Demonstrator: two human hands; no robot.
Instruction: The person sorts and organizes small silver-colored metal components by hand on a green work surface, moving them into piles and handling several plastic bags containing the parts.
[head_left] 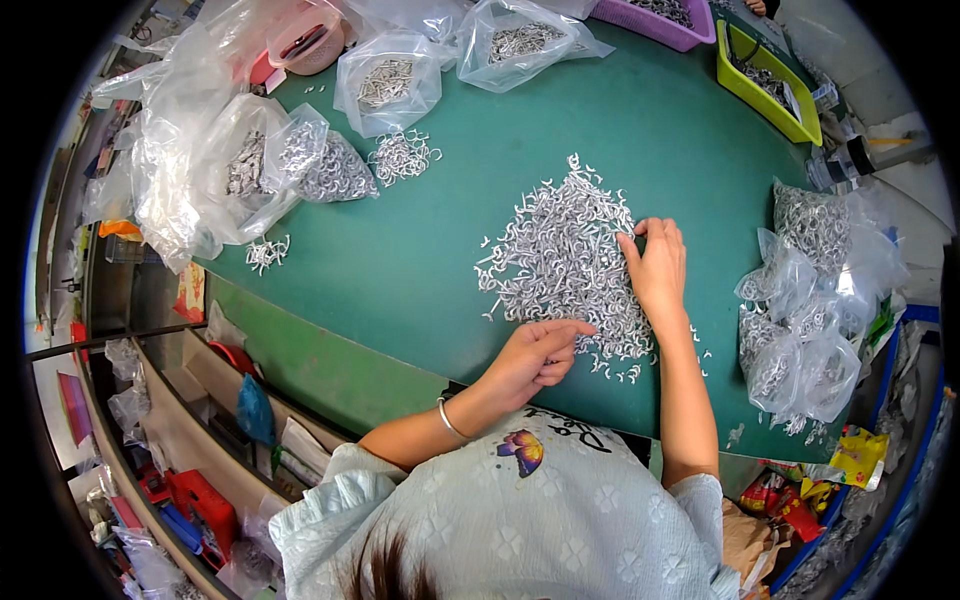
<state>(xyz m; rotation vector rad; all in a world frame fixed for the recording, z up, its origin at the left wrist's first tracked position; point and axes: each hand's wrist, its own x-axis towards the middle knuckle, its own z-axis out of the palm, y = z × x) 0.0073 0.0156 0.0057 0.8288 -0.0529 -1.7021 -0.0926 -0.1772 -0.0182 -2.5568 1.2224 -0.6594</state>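
A heap of small silvery curved metal hooks (560, 250) lies spread on the green tabletop in front of me. My right hand (657, 268) rests at the heap's right edge, thumb and fingertips touching the pieces, with a gap between thumb and forefinger. At the near edge of the heap is my left hand (540, 362). Its forefinger stretches to the right over the nearest pieces, while the other fingers curl into the palm. Whatever those curled fingers may hold is hidden. A few loose hooks lie beside my right forearm.
Open plastic bags of metal pieces (335, 165) stand at the left, with a small pile of rings (403, 156) beside them. Filled clear bags (800, 320) line the right edge. A yellow-green basket (768, 85) and a purple basket (660, 25) sit at the far right.
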